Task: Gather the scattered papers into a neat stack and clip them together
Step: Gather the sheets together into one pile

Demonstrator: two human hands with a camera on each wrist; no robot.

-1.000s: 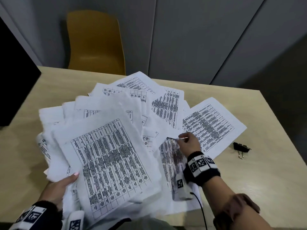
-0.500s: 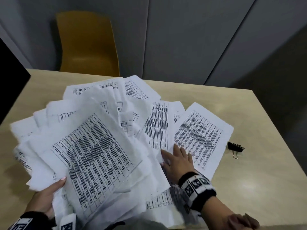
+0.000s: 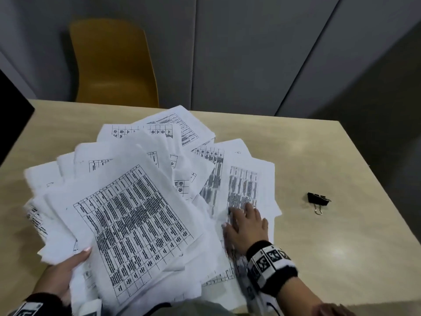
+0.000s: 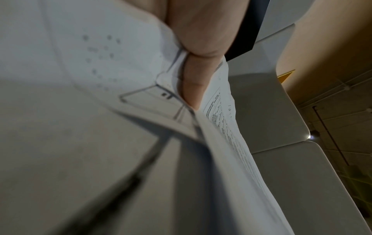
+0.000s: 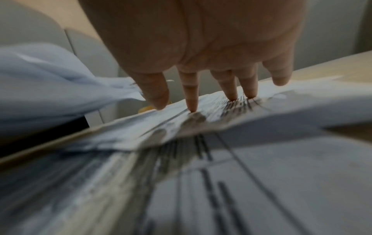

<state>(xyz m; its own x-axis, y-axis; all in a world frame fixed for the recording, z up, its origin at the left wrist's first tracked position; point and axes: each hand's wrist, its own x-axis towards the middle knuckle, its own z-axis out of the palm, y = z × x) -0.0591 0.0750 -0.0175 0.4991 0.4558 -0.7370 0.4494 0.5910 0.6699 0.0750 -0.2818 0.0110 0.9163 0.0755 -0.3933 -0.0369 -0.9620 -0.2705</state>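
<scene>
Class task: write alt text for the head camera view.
A left hand grips a fanned bundle of printed papers while the right hand presses flat on a loose sheet. A black binder clip lies apart on the table.

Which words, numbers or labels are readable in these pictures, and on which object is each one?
No text can be read.
Papers: printed tables, print too small and blurred to read.
Sheet under the right hand: print smeared by motion.
Wristbands: black-and-white square markers, no letters.
Binder clip: no label visible.
</scene>
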